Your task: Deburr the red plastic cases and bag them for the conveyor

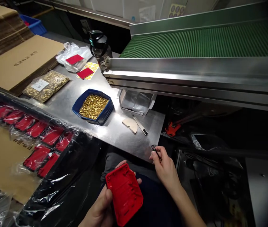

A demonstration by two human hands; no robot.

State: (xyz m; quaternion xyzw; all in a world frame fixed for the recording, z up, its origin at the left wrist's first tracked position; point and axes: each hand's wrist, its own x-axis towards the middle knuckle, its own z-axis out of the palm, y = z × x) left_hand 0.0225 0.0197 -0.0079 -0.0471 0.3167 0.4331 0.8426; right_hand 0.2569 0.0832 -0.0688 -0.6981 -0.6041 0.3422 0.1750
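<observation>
In my left hand [105, 197] lies a red plastic housing shell [125, 195], its hollow inner side facing up and my thumb over its left edge. Small posts and ribs show along its inside. My right hand [165, 167] pinches a small dark tool [155, 150] with a shiny metal end, near the table's front corner; its exact kind is unclear. Beyond that hand, a box cutter [140, 125] rests beside a cream half-round piece [130, 125]. A blue bin [111, 108] full of small brass-coloured parts [93, 106] stands further left.
A green conveyor belt [195, 41] with a metal side rail crosses the back right. To the left, a plastic-lined box [77, 151] holds several red shells [38, 156]. A bag of brass parts [48, 85], stacked cardboard [18, 63], a bottle [100, 49] and a clear bin [136, 102] also stand around.
</observation>
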